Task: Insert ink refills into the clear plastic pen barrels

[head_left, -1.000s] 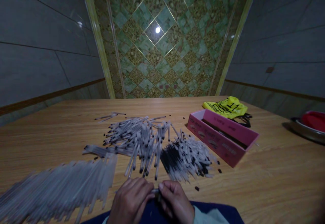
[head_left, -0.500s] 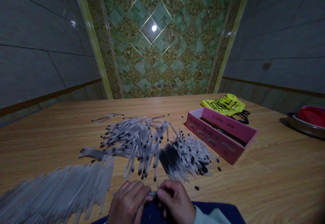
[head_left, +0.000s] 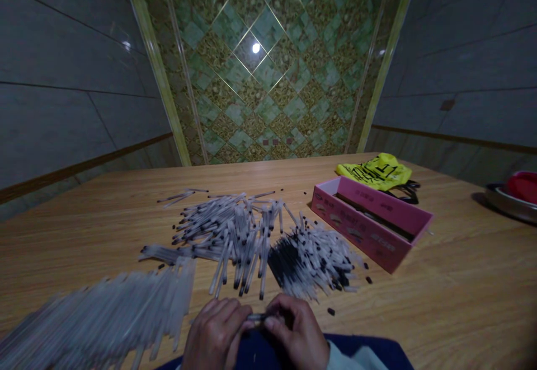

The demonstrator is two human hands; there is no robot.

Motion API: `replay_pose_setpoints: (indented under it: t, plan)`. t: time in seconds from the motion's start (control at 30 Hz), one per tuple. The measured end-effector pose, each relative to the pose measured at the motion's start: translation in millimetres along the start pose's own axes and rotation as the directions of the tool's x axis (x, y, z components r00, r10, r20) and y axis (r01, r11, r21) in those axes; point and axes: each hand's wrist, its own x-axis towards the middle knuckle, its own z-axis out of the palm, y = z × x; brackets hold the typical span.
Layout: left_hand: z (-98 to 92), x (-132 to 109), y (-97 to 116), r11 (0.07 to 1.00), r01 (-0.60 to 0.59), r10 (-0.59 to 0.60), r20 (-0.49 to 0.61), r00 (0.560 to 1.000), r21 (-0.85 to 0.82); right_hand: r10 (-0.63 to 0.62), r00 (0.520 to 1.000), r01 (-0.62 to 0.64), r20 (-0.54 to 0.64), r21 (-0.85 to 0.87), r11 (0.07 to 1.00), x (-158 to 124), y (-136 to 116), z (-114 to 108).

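Observation:
Close to my body at the table's front edge, my left hand (head_left: 217,333) and my right hand (head_left: 297,328) are both closed on one slim pen (head_left: 257,317). A short dark stretch of it shows between them; the rest is hidden by fingers. Just beyond lies a heap of clear pen barrels with dark ends (head_left: 235,235). To its right is a pile of pen caps and dark pieces (head_left: 323,252). Many clear tubes (head_left: 104,317) lie side by side at the front left.
A long pink open box (head_left: 369,227) stands right of the piles. Behind it is a yellow bag (head_left: 377,171) with black print. A metal basin (head_left: 509,205) with something red sits at the far right. Small dark plugs (head_left: 331,312) are scattered on the wooden table (head_left: 461,286).
The view has shifted slightly, so the things on the table appear a little further right. Both hands stay closed on the pen, with a bit more of it showing between them.

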Motion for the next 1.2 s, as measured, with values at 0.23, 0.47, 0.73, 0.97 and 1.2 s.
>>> replay_pose_setpoints:
  t: [0.23, 0.47, 0.73, 0.97, 1.2]
  plan:
    - [1.5, 0.4, 1.5, 1.0, 0.012, -0.011, 0.028, 1.0, -0.021, 0.052, 0.996, -0.056, 0.077, 0.055, 0.997, -1.4, 5.5, 3.5]
    - [-1.2, 0.5, 0.8, 1.0, 0.01, -0.01, 0.042, 0.999, -0.004, 0.044, 0.997, -0.048, 0.064, 0.047, 0.998, 0.7, 4.4, 2.7]
    - [2.6, -0.5, -0.5, 1.0, 0.025, -0.024, 0.072, 0.997, -0.019, -0.01, 1.0, 0.009, 0.018, 0.037, 0.999, 0.1, 2.8, 1.9]
    - [1.2, 1.5, 0.9, 1.0, 0.018, -0.018, 0.073, 0.997, -0.005, -0.02, 1.0, 0.02, 0.004, -0.024, 1.0, -0.5, 1.3, 2.6]
    - [2.7, -1.2, -1.4, 0.999, 0.029, -0.028, 0.072, 0.997, -0.013, 0.007, 0.998, -0.009, 0.06, 0.024, 1.0, 1.7, 7.1, 4.2]
